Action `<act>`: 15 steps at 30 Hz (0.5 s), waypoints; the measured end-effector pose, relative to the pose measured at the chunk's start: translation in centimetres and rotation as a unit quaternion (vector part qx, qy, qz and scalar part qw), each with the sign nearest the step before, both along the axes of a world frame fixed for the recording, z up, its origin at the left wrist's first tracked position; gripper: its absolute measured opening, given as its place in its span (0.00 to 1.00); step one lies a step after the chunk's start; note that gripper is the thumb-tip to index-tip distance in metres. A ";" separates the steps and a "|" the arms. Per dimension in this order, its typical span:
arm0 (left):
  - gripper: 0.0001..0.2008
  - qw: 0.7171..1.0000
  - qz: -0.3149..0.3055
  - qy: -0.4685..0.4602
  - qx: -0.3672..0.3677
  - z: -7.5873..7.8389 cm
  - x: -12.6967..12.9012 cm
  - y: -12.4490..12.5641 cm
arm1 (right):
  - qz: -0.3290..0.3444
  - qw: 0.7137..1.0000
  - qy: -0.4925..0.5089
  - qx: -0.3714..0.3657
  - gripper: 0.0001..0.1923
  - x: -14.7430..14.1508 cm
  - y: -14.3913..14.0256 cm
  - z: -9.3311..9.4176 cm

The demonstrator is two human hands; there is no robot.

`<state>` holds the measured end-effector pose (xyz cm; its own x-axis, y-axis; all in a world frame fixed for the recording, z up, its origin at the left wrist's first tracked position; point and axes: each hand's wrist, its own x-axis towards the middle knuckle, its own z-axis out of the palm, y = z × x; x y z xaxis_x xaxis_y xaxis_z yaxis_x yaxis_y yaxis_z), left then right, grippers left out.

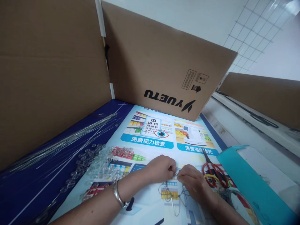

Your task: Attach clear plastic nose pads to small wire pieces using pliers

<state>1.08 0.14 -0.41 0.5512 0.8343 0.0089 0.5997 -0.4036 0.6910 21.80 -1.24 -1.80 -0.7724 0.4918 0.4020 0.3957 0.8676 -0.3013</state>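
Note:
My left hand (160,168) and my right hand (193,181) meet low in the middle of the view, fingertips pinched together on a thin wire (172,195) that loops down below them over a printed poster (152,140). A silver bangle (118,194) sits on my left wrist. A heap of small clear beads (100,161) lies just left of my left hand. Red-handled scissors (214,173) lie right beside my right hand.
A bundle of long thin wires (61,143) lies on the blue surface at left. Cardboard walls stand at the left (47,78) and at the back (159,68). A teal sheet (248,178) lies at right, next to a white ledge.

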 end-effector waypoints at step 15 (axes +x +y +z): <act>0.07 1.000 0.006 -0.014 -0.011 -0.1 0.1 0.0 | 0.011 1.000 0.002 0.000 0.08 -0.2 0.0 0.0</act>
<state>1.13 0.13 -0.51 0.5416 0.8406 0.0060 0.5838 -0.3812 0.7168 21.64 -1.20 -1.83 -0.7807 0.4757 0.4052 0.3757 0.8755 -0.3038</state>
